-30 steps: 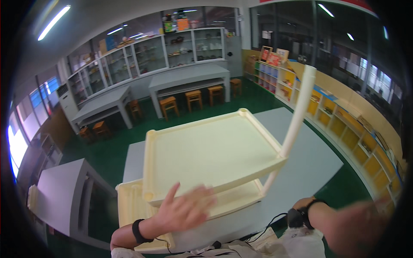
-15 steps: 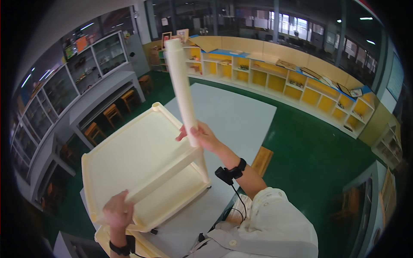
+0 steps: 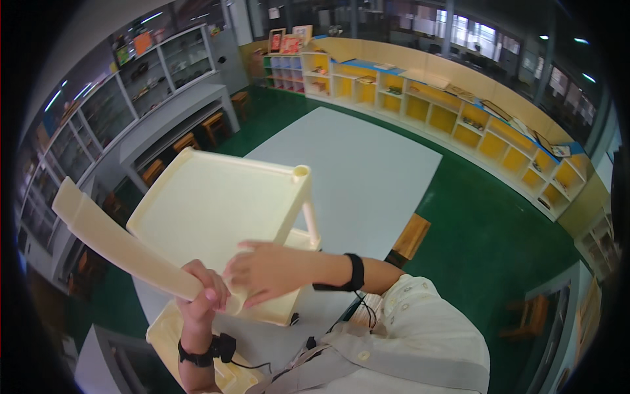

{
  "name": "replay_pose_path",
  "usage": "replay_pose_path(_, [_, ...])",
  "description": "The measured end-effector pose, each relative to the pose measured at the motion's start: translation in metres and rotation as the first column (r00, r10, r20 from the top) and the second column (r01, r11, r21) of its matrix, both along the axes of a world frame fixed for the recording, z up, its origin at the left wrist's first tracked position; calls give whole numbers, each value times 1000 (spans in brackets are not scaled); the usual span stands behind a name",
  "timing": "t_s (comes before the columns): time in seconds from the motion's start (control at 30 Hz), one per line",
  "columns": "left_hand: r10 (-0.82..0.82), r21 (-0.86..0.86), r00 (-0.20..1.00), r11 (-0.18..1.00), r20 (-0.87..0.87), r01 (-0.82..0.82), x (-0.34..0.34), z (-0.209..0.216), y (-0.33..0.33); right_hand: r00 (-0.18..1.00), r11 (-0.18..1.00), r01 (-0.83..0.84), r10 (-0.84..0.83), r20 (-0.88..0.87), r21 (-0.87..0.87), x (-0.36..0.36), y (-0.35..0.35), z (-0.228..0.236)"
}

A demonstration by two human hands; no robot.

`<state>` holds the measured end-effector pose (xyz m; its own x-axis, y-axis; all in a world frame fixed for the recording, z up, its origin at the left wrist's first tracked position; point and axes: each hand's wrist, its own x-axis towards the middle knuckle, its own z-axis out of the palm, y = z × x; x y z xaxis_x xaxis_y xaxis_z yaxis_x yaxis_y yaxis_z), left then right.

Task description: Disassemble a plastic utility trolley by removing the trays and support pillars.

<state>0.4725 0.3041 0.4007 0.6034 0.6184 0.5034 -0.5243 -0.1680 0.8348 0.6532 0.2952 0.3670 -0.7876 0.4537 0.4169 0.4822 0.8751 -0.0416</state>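
A cream plastic tube with a narrower end is gripped near its lower end by my left hand, slanting up to the left. My right hand reaches across the near corner of a cream plastic cart's upper tray. Its fingers are spread and slightly blurred, with nothing visible in them; whether they touch the tray I cannot tell. A round socket shows at the tray's far right corner. Below it a post joins the upper tray to the lower tray, partly hidden by my right arm.
The cart stands on a large grey table. Another cream plastic piece lies at the near left, partly behind my left forearm. A wooden stool is by the table's right side. Yellow-backed shelves line the far wall.
The tube has passed from my right hand to my left and now leans left instead of standing nearly upright. My right hand has moved left and nearer. The cart appears turned in view.
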Motion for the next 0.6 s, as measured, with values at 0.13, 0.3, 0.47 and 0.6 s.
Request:
replay_pose_path(0.13, [-177,42,982,984,67,174,-24,0,5,991,991,117,-113,69,-57,-4,15,-1])
replay_pose_path(0.3, [588,-74,803,800,-99,-595,-26,-7,-14,977,978,207,-207,57,18,-25,10,-15])
replay_pose_path(0.47, [551,-45,834,833,-36,-552,-44,-3,-13,962,962,272,-273,30,29,-39,3,-15])
replay_pose_path(0.6, [-120,18,981,993,153,119,-77,0,4,971,971,237,-237,-20,-18,-62,-8,-15])
